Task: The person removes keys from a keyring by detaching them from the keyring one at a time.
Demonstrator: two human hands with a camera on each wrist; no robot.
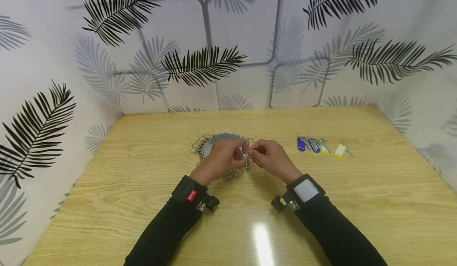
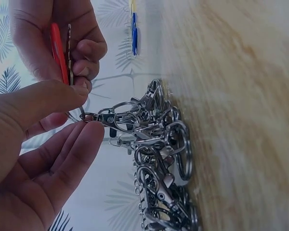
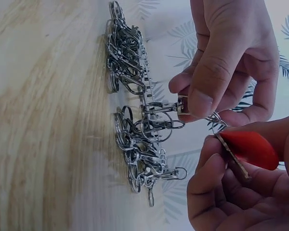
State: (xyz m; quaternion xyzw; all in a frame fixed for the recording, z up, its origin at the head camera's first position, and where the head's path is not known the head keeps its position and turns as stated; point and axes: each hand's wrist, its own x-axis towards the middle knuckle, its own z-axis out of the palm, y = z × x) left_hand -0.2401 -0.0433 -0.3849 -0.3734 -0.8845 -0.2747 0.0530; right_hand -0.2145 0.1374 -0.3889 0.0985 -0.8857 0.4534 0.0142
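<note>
A round grey metal rack [image 1: 208, 149] lies on the table, its edge hung with many swivel clasps and split rings [image 2: 161, 159]. My left hand [image 1: 222, 155] is over its right side and pinches a metal clasp [image 3: 182, 104] between thumb and fingers. Just right of it, my right hand [image 1: 274, 157] holds a red key tag [image 3: 253, 150] and a key [image 3: 233, 156]. A small split ring [image 3: 216, 121] joins tag and key and lies against the clasp end at the fingertips. Fingers partly hide whether ring and clasp are linked.
To the right on the wooden table [image 1: 150, 202] lie blue key tags [image 1: 301, 143] and yellow key tags [image 1: 340, 150] with keys. A wall with leaf-patterned covering [image 1: 235, 87] stands behind the table's far edge.
</note>
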